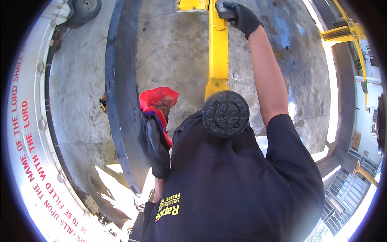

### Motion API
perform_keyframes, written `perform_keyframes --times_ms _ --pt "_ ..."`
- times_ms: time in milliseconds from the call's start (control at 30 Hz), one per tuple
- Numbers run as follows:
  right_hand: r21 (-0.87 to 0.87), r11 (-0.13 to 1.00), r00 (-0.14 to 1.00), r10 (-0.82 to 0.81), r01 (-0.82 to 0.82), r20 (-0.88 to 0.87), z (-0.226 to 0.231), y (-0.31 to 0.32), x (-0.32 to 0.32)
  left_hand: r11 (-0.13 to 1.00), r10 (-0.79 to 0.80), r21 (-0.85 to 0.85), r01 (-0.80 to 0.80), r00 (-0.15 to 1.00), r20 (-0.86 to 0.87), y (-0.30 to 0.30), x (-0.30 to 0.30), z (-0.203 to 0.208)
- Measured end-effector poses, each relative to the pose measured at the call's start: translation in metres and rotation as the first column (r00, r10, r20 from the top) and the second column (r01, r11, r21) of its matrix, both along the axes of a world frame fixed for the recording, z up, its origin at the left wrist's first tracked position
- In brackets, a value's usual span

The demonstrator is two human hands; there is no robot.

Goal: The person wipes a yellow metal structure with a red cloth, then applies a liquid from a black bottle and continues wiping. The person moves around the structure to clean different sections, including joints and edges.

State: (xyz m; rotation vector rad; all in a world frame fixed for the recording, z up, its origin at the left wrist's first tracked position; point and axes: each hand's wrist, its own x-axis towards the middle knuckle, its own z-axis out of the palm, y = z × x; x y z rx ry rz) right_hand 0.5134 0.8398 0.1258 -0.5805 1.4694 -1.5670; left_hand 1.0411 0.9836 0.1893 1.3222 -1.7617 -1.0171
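Note:
My right hand (244,20), in a black glove, reaches far forward with its fingers closed around a dark block (225,11) on the yellow lift arm (218,52). That arm runs toward me along the middle of the view. At its near end, close against my body, sits a round black rubber lift pad (225,113) with a treaded top. Lower and to the left, my gloved left hand (155,141) is closed on a crumpled red rag (152,97), which has a dirty patch and a purple edge.
A white vehicle (30,133) with red lettering fills the left side. A wheel (86,6) shows at the far left. A long dark beam (121,80) runs between vehicle and lift arm. Yellow lift parts (338,34) and metal racks (338,201) stand at right. The concrete floor has dark stains.

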Motion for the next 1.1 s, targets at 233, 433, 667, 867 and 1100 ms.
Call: perform_keyframes --times_ms 233,433,667,867,1100 --pt "0.238 0.967 0.941 0.162 -0.091 -0.297 0.021 -0.019 -0.015 0.988 0.024 0.157 0.001 0.987 -0.157 -0.006 -0.008 0.015" --pt "-0.008 0.944 0.944 0.329 -0.329 -0.018 -0.013 -0.062 -0.077 0.983 0.105 0.165 -0.078 0.982 -0.160 -0.005 -0.009 0.013" --pt "-0.179 0.853 0.736 0.515 -0.490 0.440 -0.012 -0.086 -0.062 0.990 0.102 0.107 -0.093 0.992 -0.079 -0.009 -0.009 0.014" --pt "-0.148 0.831 0.840 0.542 -0.536 0.000 -0.017 -0.070 -0.076 0.988 0.026 0.154 0.007 0.977 -0.213 -0.014 -0.009 0.023" --pt "-0.130 0.980 0.917 0.091 -0.152 -0.388 0.009 0.052 -0.002 0.982 0.034 0.189 0.004 0.980 -0.198 -0.007 0.011 0.024"
